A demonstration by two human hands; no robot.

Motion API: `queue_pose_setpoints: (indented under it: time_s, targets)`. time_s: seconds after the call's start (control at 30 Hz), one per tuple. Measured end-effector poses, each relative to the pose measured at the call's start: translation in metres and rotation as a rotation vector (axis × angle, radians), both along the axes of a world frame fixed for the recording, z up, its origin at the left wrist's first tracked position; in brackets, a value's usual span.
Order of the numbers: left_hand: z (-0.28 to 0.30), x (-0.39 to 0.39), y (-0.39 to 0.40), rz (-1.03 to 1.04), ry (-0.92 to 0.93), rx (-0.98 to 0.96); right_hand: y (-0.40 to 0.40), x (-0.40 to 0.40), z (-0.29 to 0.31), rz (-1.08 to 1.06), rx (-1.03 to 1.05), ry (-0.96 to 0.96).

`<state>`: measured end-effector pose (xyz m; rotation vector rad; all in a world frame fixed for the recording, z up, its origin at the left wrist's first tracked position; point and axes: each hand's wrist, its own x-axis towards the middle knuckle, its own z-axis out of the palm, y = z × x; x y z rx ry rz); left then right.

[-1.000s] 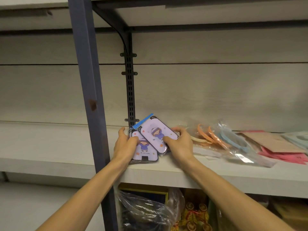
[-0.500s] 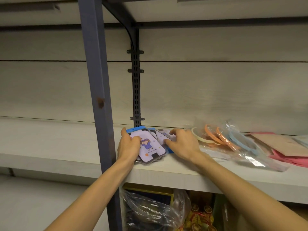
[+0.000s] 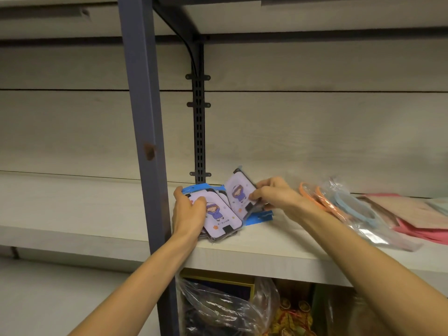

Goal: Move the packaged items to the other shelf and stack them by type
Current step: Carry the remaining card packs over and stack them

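A small pile of packaged phone cases with a purple cartoon figure (image 3: 221, 215) lies on the light wooden shelf (image 3: 278, 258), just right of the grey upright post. My left hand (image 3: 188, 210) rests on the pile's left edge, fingers curled over it. My right hand (image 3: 275, 196) pinches another packaged case (image 3: 238, 191) of the same print and holds it tilted up above the pile. A blue package backing (image 3: 259, 218) shows under that lifted case.
The grey post (image 3: 143, 132) stands right beside my left hand. Right of the pile lie bagged orange and blue rings (image 3: 339, 204) and pink and beige flat packs (image 3: 417, 219). Below the shelf are plastic-bagged goods (image 3: 225, 309). The shelf's left part (image 3: 72, 204) holds nothing visible.
My right hand has lifted one case off the pile and tilted it upright. My left hand has stayed on the pile's left edge.
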<state>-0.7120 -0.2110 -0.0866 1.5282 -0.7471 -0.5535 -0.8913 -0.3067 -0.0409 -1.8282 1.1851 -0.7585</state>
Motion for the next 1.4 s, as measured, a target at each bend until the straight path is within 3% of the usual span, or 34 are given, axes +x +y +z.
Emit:
queue_pose_setpoints:
  time_s: [0.33, 0.57, 0.8, 1.0, 1.1, 1.2, 1.4]
  targets:
    - [-0.001, -0.002, -0.003, -0.086, -0.003, 0.022, 0.026, -0.041, -0.005, -0.017, 0.034, -0.432]
    - [0.002, -0.007, 0.002, -0.141, -0.031, -0.039, 0.054, -0.012, -0.024, 0.073, 0.136, -0.347]
    - [0.002, -0.006, 0.001, -0.163, -0.025, -0.016, 0.046, -0.012, -0.023, 0.074, -0.077, 0.171]
    - [0.002, -0.006, 0.001, -0.136, -0.01, 0.046, 0.026, -0.007, -0.009, -0.029, -0.363, 0.321]
    - [0.004, -0.006, 0.001, -0.128, 0.004, 0.076, 0.013, 0.005, -0.007, -0.003, -0.522, 0.697]
    - [0.005, -0.008, 0.002, -0.122, 0.008, 0.054, 0.008, 0.015, -0.002, 0.055, -0.444, 0.888]
    - [0.0, -0.002, -0.003, -0.042, 0.014, 0.049, -0.003, 0.022, 0.009, 0.058, -0.202, 0.82]
